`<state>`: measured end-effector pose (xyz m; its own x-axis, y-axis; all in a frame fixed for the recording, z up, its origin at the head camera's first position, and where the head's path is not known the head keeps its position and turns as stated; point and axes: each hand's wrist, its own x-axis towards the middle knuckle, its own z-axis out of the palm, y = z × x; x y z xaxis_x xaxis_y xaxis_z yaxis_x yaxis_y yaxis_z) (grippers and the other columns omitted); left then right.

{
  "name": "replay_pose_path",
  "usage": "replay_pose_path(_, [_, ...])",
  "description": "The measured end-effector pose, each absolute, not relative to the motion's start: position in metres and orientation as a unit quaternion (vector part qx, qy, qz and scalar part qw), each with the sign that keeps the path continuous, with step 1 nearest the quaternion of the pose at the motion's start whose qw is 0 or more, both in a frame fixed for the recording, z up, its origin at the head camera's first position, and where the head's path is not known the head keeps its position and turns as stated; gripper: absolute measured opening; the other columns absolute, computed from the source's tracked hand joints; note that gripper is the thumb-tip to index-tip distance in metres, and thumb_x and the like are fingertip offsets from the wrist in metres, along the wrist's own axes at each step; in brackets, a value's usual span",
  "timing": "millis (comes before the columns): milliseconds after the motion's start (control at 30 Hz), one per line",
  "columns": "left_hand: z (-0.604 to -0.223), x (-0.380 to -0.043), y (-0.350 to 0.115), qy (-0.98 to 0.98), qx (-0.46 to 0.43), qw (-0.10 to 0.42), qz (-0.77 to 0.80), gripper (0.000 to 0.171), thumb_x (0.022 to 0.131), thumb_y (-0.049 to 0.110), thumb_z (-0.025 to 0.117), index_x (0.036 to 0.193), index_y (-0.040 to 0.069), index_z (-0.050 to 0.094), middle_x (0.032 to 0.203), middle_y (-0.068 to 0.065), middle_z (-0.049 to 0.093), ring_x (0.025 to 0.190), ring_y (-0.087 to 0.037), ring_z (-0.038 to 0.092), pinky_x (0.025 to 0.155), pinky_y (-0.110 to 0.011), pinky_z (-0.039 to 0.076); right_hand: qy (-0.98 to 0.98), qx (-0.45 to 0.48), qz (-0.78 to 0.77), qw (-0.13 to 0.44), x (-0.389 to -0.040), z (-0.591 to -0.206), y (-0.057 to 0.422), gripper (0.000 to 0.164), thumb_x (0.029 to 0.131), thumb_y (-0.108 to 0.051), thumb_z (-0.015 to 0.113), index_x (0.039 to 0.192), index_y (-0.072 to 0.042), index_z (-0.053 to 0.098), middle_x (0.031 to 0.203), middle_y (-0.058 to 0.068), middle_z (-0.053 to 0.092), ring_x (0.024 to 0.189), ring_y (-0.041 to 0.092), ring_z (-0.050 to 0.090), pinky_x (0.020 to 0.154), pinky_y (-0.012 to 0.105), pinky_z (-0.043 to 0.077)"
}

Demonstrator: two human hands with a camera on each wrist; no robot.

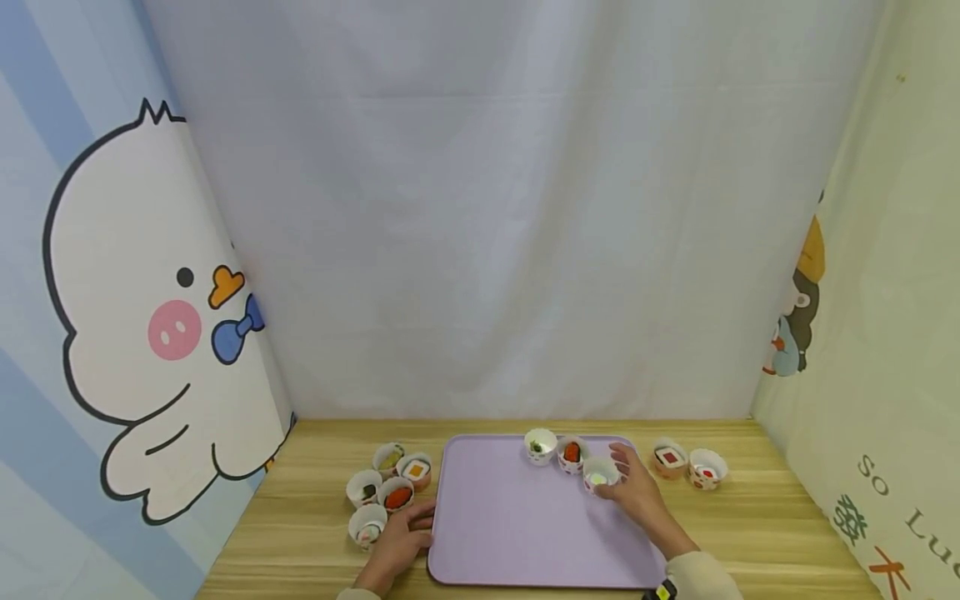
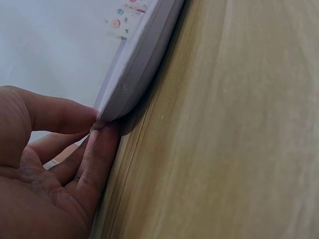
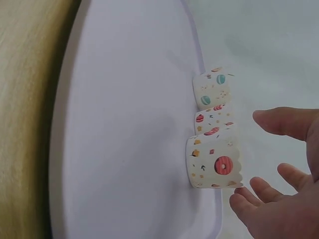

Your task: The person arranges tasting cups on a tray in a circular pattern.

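A light purple tray lies on the wooden table. My left hand pinches its left edge; in the left wrist view the thumb is on the rim and the fingers are beneath. Three patterned paper cups stand in a row at the tray's back right: one with green bits, one with orange-red filling, and one with a pale green piece. Beside that last cup my right hand is spread, thumb and fingers apart. In the right wrist view, fingertips are close to the nearest cup; contact is unclear.
Several filled paper cups cluster on the table left of the tray, near my left hand. Two more, one with a white-and-red square and one with a red piece, stand at the right. A grey curtain hangs behind.
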<state>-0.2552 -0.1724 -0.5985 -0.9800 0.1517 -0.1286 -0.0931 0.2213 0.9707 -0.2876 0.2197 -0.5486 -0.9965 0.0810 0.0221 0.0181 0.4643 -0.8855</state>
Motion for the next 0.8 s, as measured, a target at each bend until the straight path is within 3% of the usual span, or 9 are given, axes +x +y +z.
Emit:
replay_pose_path(533, [-0.598, -0.254, -0.171, 0.777, 0.021, 0.094, 0.622, 0.066, 0.073, -0.009, 0.058, 0.138, -0.010, 0.048, 0.122, -0.026, 0.064, 0.108, -0.026, 0.064, 0.075, -0.035, 0.058, -0.840, 0.022, 0.540, 0.050, -0.273, -0.513, 0.235, 0.072, 0.083, 0.001, 0.071, 0.144, 0.006, 0.032, 0.149, 0.029, 0.036, 0.140, 0.049, 0.032, 0.116, 0.055, 0.029])
replay_pose_path(800, [-0.596, -0.253, -0.171, 0.778, 0.017, 0.095, 0.621, 0.065, 0.074, -0.009, 0.059, 0.138, -0.010, 0.049, 0.122, -0.026, 0.064, 0.108, -0.027, 0.064, 0.075, -0.035, 0.058, -0.845, 0.015, 0.531, 0.066, -0.267, -0.490, 0.253, 0.071, 0.085, -0.005, 0.070, 0.145, 0.002, 0.033, 0.151, 0.025, 0.037, 0.141, 0.045, 0.034, 0.116, 0.052, 0.030])
